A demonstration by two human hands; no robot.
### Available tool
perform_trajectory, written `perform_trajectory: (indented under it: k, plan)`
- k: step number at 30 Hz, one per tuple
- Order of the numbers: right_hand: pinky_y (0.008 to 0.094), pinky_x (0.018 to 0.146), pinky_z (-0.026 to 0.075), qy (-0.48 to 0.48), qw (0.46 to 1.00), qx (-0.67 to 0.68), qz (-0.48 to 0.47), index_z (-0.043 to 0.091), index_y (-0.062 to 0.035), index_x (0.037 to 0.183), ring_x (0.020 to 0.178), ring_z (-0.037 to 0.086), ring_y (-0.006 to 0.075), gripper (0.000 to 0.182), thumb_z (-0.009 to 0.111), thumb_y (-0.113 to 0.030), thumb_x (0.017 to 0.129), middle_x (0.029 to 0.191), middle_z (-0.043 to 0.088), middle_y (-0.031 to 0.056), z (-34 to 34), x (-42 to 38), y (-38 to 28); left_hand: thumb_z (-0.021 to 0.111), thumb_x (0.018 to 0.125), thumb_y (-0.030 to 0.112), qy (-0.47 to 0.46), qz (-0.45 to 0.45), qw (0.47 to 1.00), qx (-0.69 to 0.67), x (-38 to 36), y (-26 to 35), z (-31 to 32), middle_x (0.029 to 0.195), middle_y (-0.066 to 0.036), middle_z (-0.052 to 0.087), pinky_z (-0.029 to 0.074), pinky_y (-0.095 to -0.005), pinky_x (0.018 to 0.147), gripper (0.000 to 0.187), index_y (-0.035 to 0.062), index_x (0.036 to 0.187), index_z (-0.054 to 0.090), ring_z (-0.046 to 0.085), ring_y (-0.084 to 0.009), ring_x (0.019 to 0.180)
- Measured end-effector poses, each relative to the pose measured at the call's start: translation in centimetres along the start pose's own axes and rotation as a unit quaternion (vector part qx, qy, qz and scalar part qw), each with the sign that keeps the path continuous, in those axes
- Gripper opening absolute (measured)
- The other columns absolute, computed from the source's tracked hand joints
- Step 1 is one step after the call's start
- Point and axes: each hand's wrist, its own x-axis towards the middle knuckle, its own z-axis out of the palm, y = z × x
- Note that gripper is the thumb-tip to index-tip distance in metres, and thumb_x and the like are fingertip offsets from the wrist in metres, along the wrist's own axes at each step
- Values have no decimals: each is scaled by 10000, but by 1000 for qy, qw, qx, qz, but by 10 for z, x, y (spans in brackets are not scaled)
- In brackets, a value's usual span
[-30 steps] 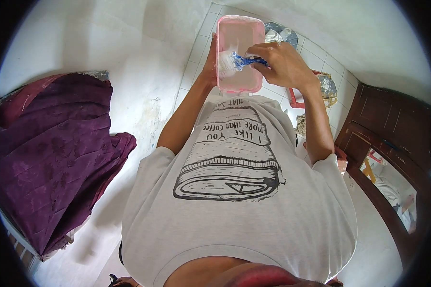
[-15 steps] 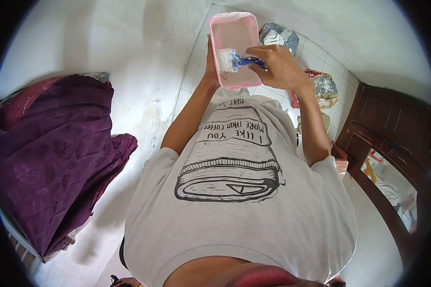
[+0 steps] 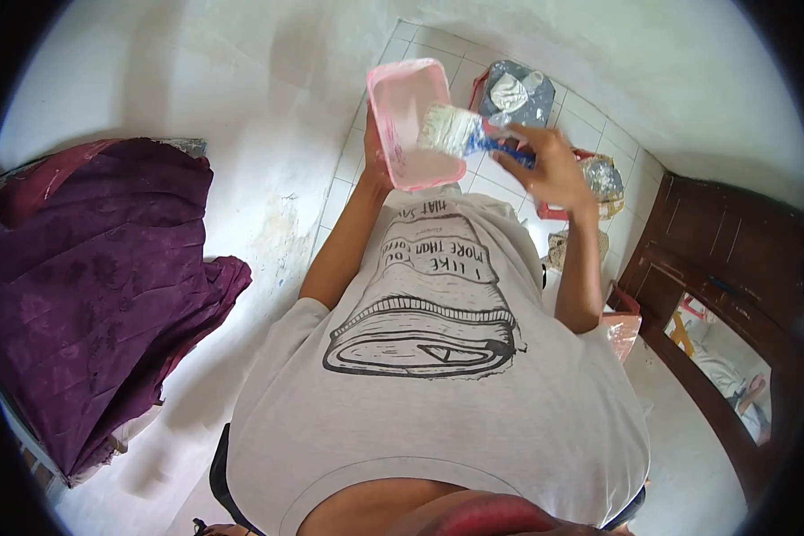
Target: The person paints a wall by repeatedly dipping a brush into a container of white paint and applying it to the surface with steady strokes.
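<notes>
A pink rectangular tub (image 3: 411, 80), smeared with white inside, is held up in front of my chest. My left hand (image 3: 375, 150) grips its left side, with most of the fingers hidden behind it. My right hand (image 3: 549, 170) is closed on the blue handle of a wide paintbrush (image 3: 451, 130). White paint coats the bristles, which point left and overlap the tub's right part.
Beyond my hands, a grey paint-spotted container (image 3: 518, 103) and another spattered one (image 3: 604, 186) stand on the white tiled floor (image 3: 438, 40). Purple cloth (image 3: 98, 286) hangs at the left by the wall. A dark wooden cabinet (image 3: 715, 232) with a mirror stands at the right.
The tub has moved down and left and tilted. My right hand has drawn the brush to the right and slightly down, from inside the tub to its right edge.
</notes>
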Motion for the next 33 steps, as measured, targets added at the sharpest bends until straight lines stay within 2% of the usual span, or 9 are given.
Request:
perform_trajectory:
  k: [4, 6, 14, 17, 22, 25, 28, 30, 33]
  plan:
    - [273, 574, 480, -8, 983, 177, 44, 572, 50, 1268, 635, 589, 110, 419, 729, -105, 911, 863, 690, 99, 26, -10, 9, 358, 1001, 671, 47, -7, 997, -67, -14, 2, -7, 1456, -102, 506, 481, -511, 1057, 735, 156, 1524, 372, 540, -306, 1295]
    - [240, 517, 417, -53, 959, 263, 93, 567, 45, 1220, 579, 539, 82, 338, 695, -78, 932, 796, 631, 60, 35, -8, 14, 346, 1009, 662, 43, -24, 994, -94, -24, 7, -9, 1448, -111, 510, 477, -502, 1063, 733, 138, 1521, 374, 540, -301, 1294]
    - [241, 501, 397, -51, 949, 304, 64, 573, 6, 1153, 554, 507, 65, 208, 631, -48, 960, 812, 625, 56, 70, 49, -5, 392, 1006, 648, 73, 38, 992, -100, -69, 44, -52, 1389, -106, 569, 501, -465, 1047, 720, 118, 1493, 420, 591, -259, 1235]
    - [232, 505, 405, -13, 933, 355, 61, 566, -1, 1179, 581, 526, 66, 227, 619, -43, 962, 851, 644, 72, 94, 83, -21, 385, 1019, 626, 161, 62, 982, -80, -95, 71, -56, 1392, -98, 567, 502, -459, 1047, 696, 118, 1494, 421, 593, -253, 1231]
    - [241, 500, 372, 82, 974, 179, -114, 600, -33, 1076, 565, 472, 64, 108, 613, -68, 974, 737, 588, 3, 153, 130, -38, 384, 1016, 627, 156, 140, 977, -41, -133, 113, -86, 1407, -90, 561, 463, -466, 1081, 717, 114, 1517, 393, 570, -255, 1257]
    - [237, 548, 405, 59, 970, 209, -106, 604, -21, 1082, 618, 479, 56, 111, 589, -53, 977, 820, 597, 5, 155, 170, -67, 379, 999, 659, 97, 141, 982, -74, -138, 140, -101, 1409, -100, 558, 457, -501, 1077, 750, 122, 1523, 386, 571, -279, 1256]
    - [215, 597, 432, 30, 971, 225, -75, 626, -21, 1242, 689, 525, 49, 250, 589, -69, 1000, 876, 614, -2, 112, 211, -143, 386, 985, 678, 51, 120, 987, -93, -132, 166, -120, 1383, -111, 569, 457, -541, 1065, 755, 142, 1518, 394, 576, -308, 1252]
    - [222, 611, 430, 82, 970, 166, -159, 655, -26, 1265, 682, 528, 74, 312, 628, -28, 954, 836, 638, 42, 87, 236, -181, 389, 987, 673, 1, 116, 990, -84, -124, 188, -127, 1386, -110, 566, 453, -548, 1071, 747, 146, 1517, 394, 573, -313, 1258]
    - [271, 598, 419, 168, 936, 37, -307, 688, 6, 1056, 672, 491, 99, 135, 647, -14, 929, 765, 578, 62, 35, 273, -256, 399, 984, 674, 0, 116, 989, -93, -129, 204, -112, 1403, -109, 550, 440, -556, 1089, 745, 149, 1512, 396, 558, -313, 1282]
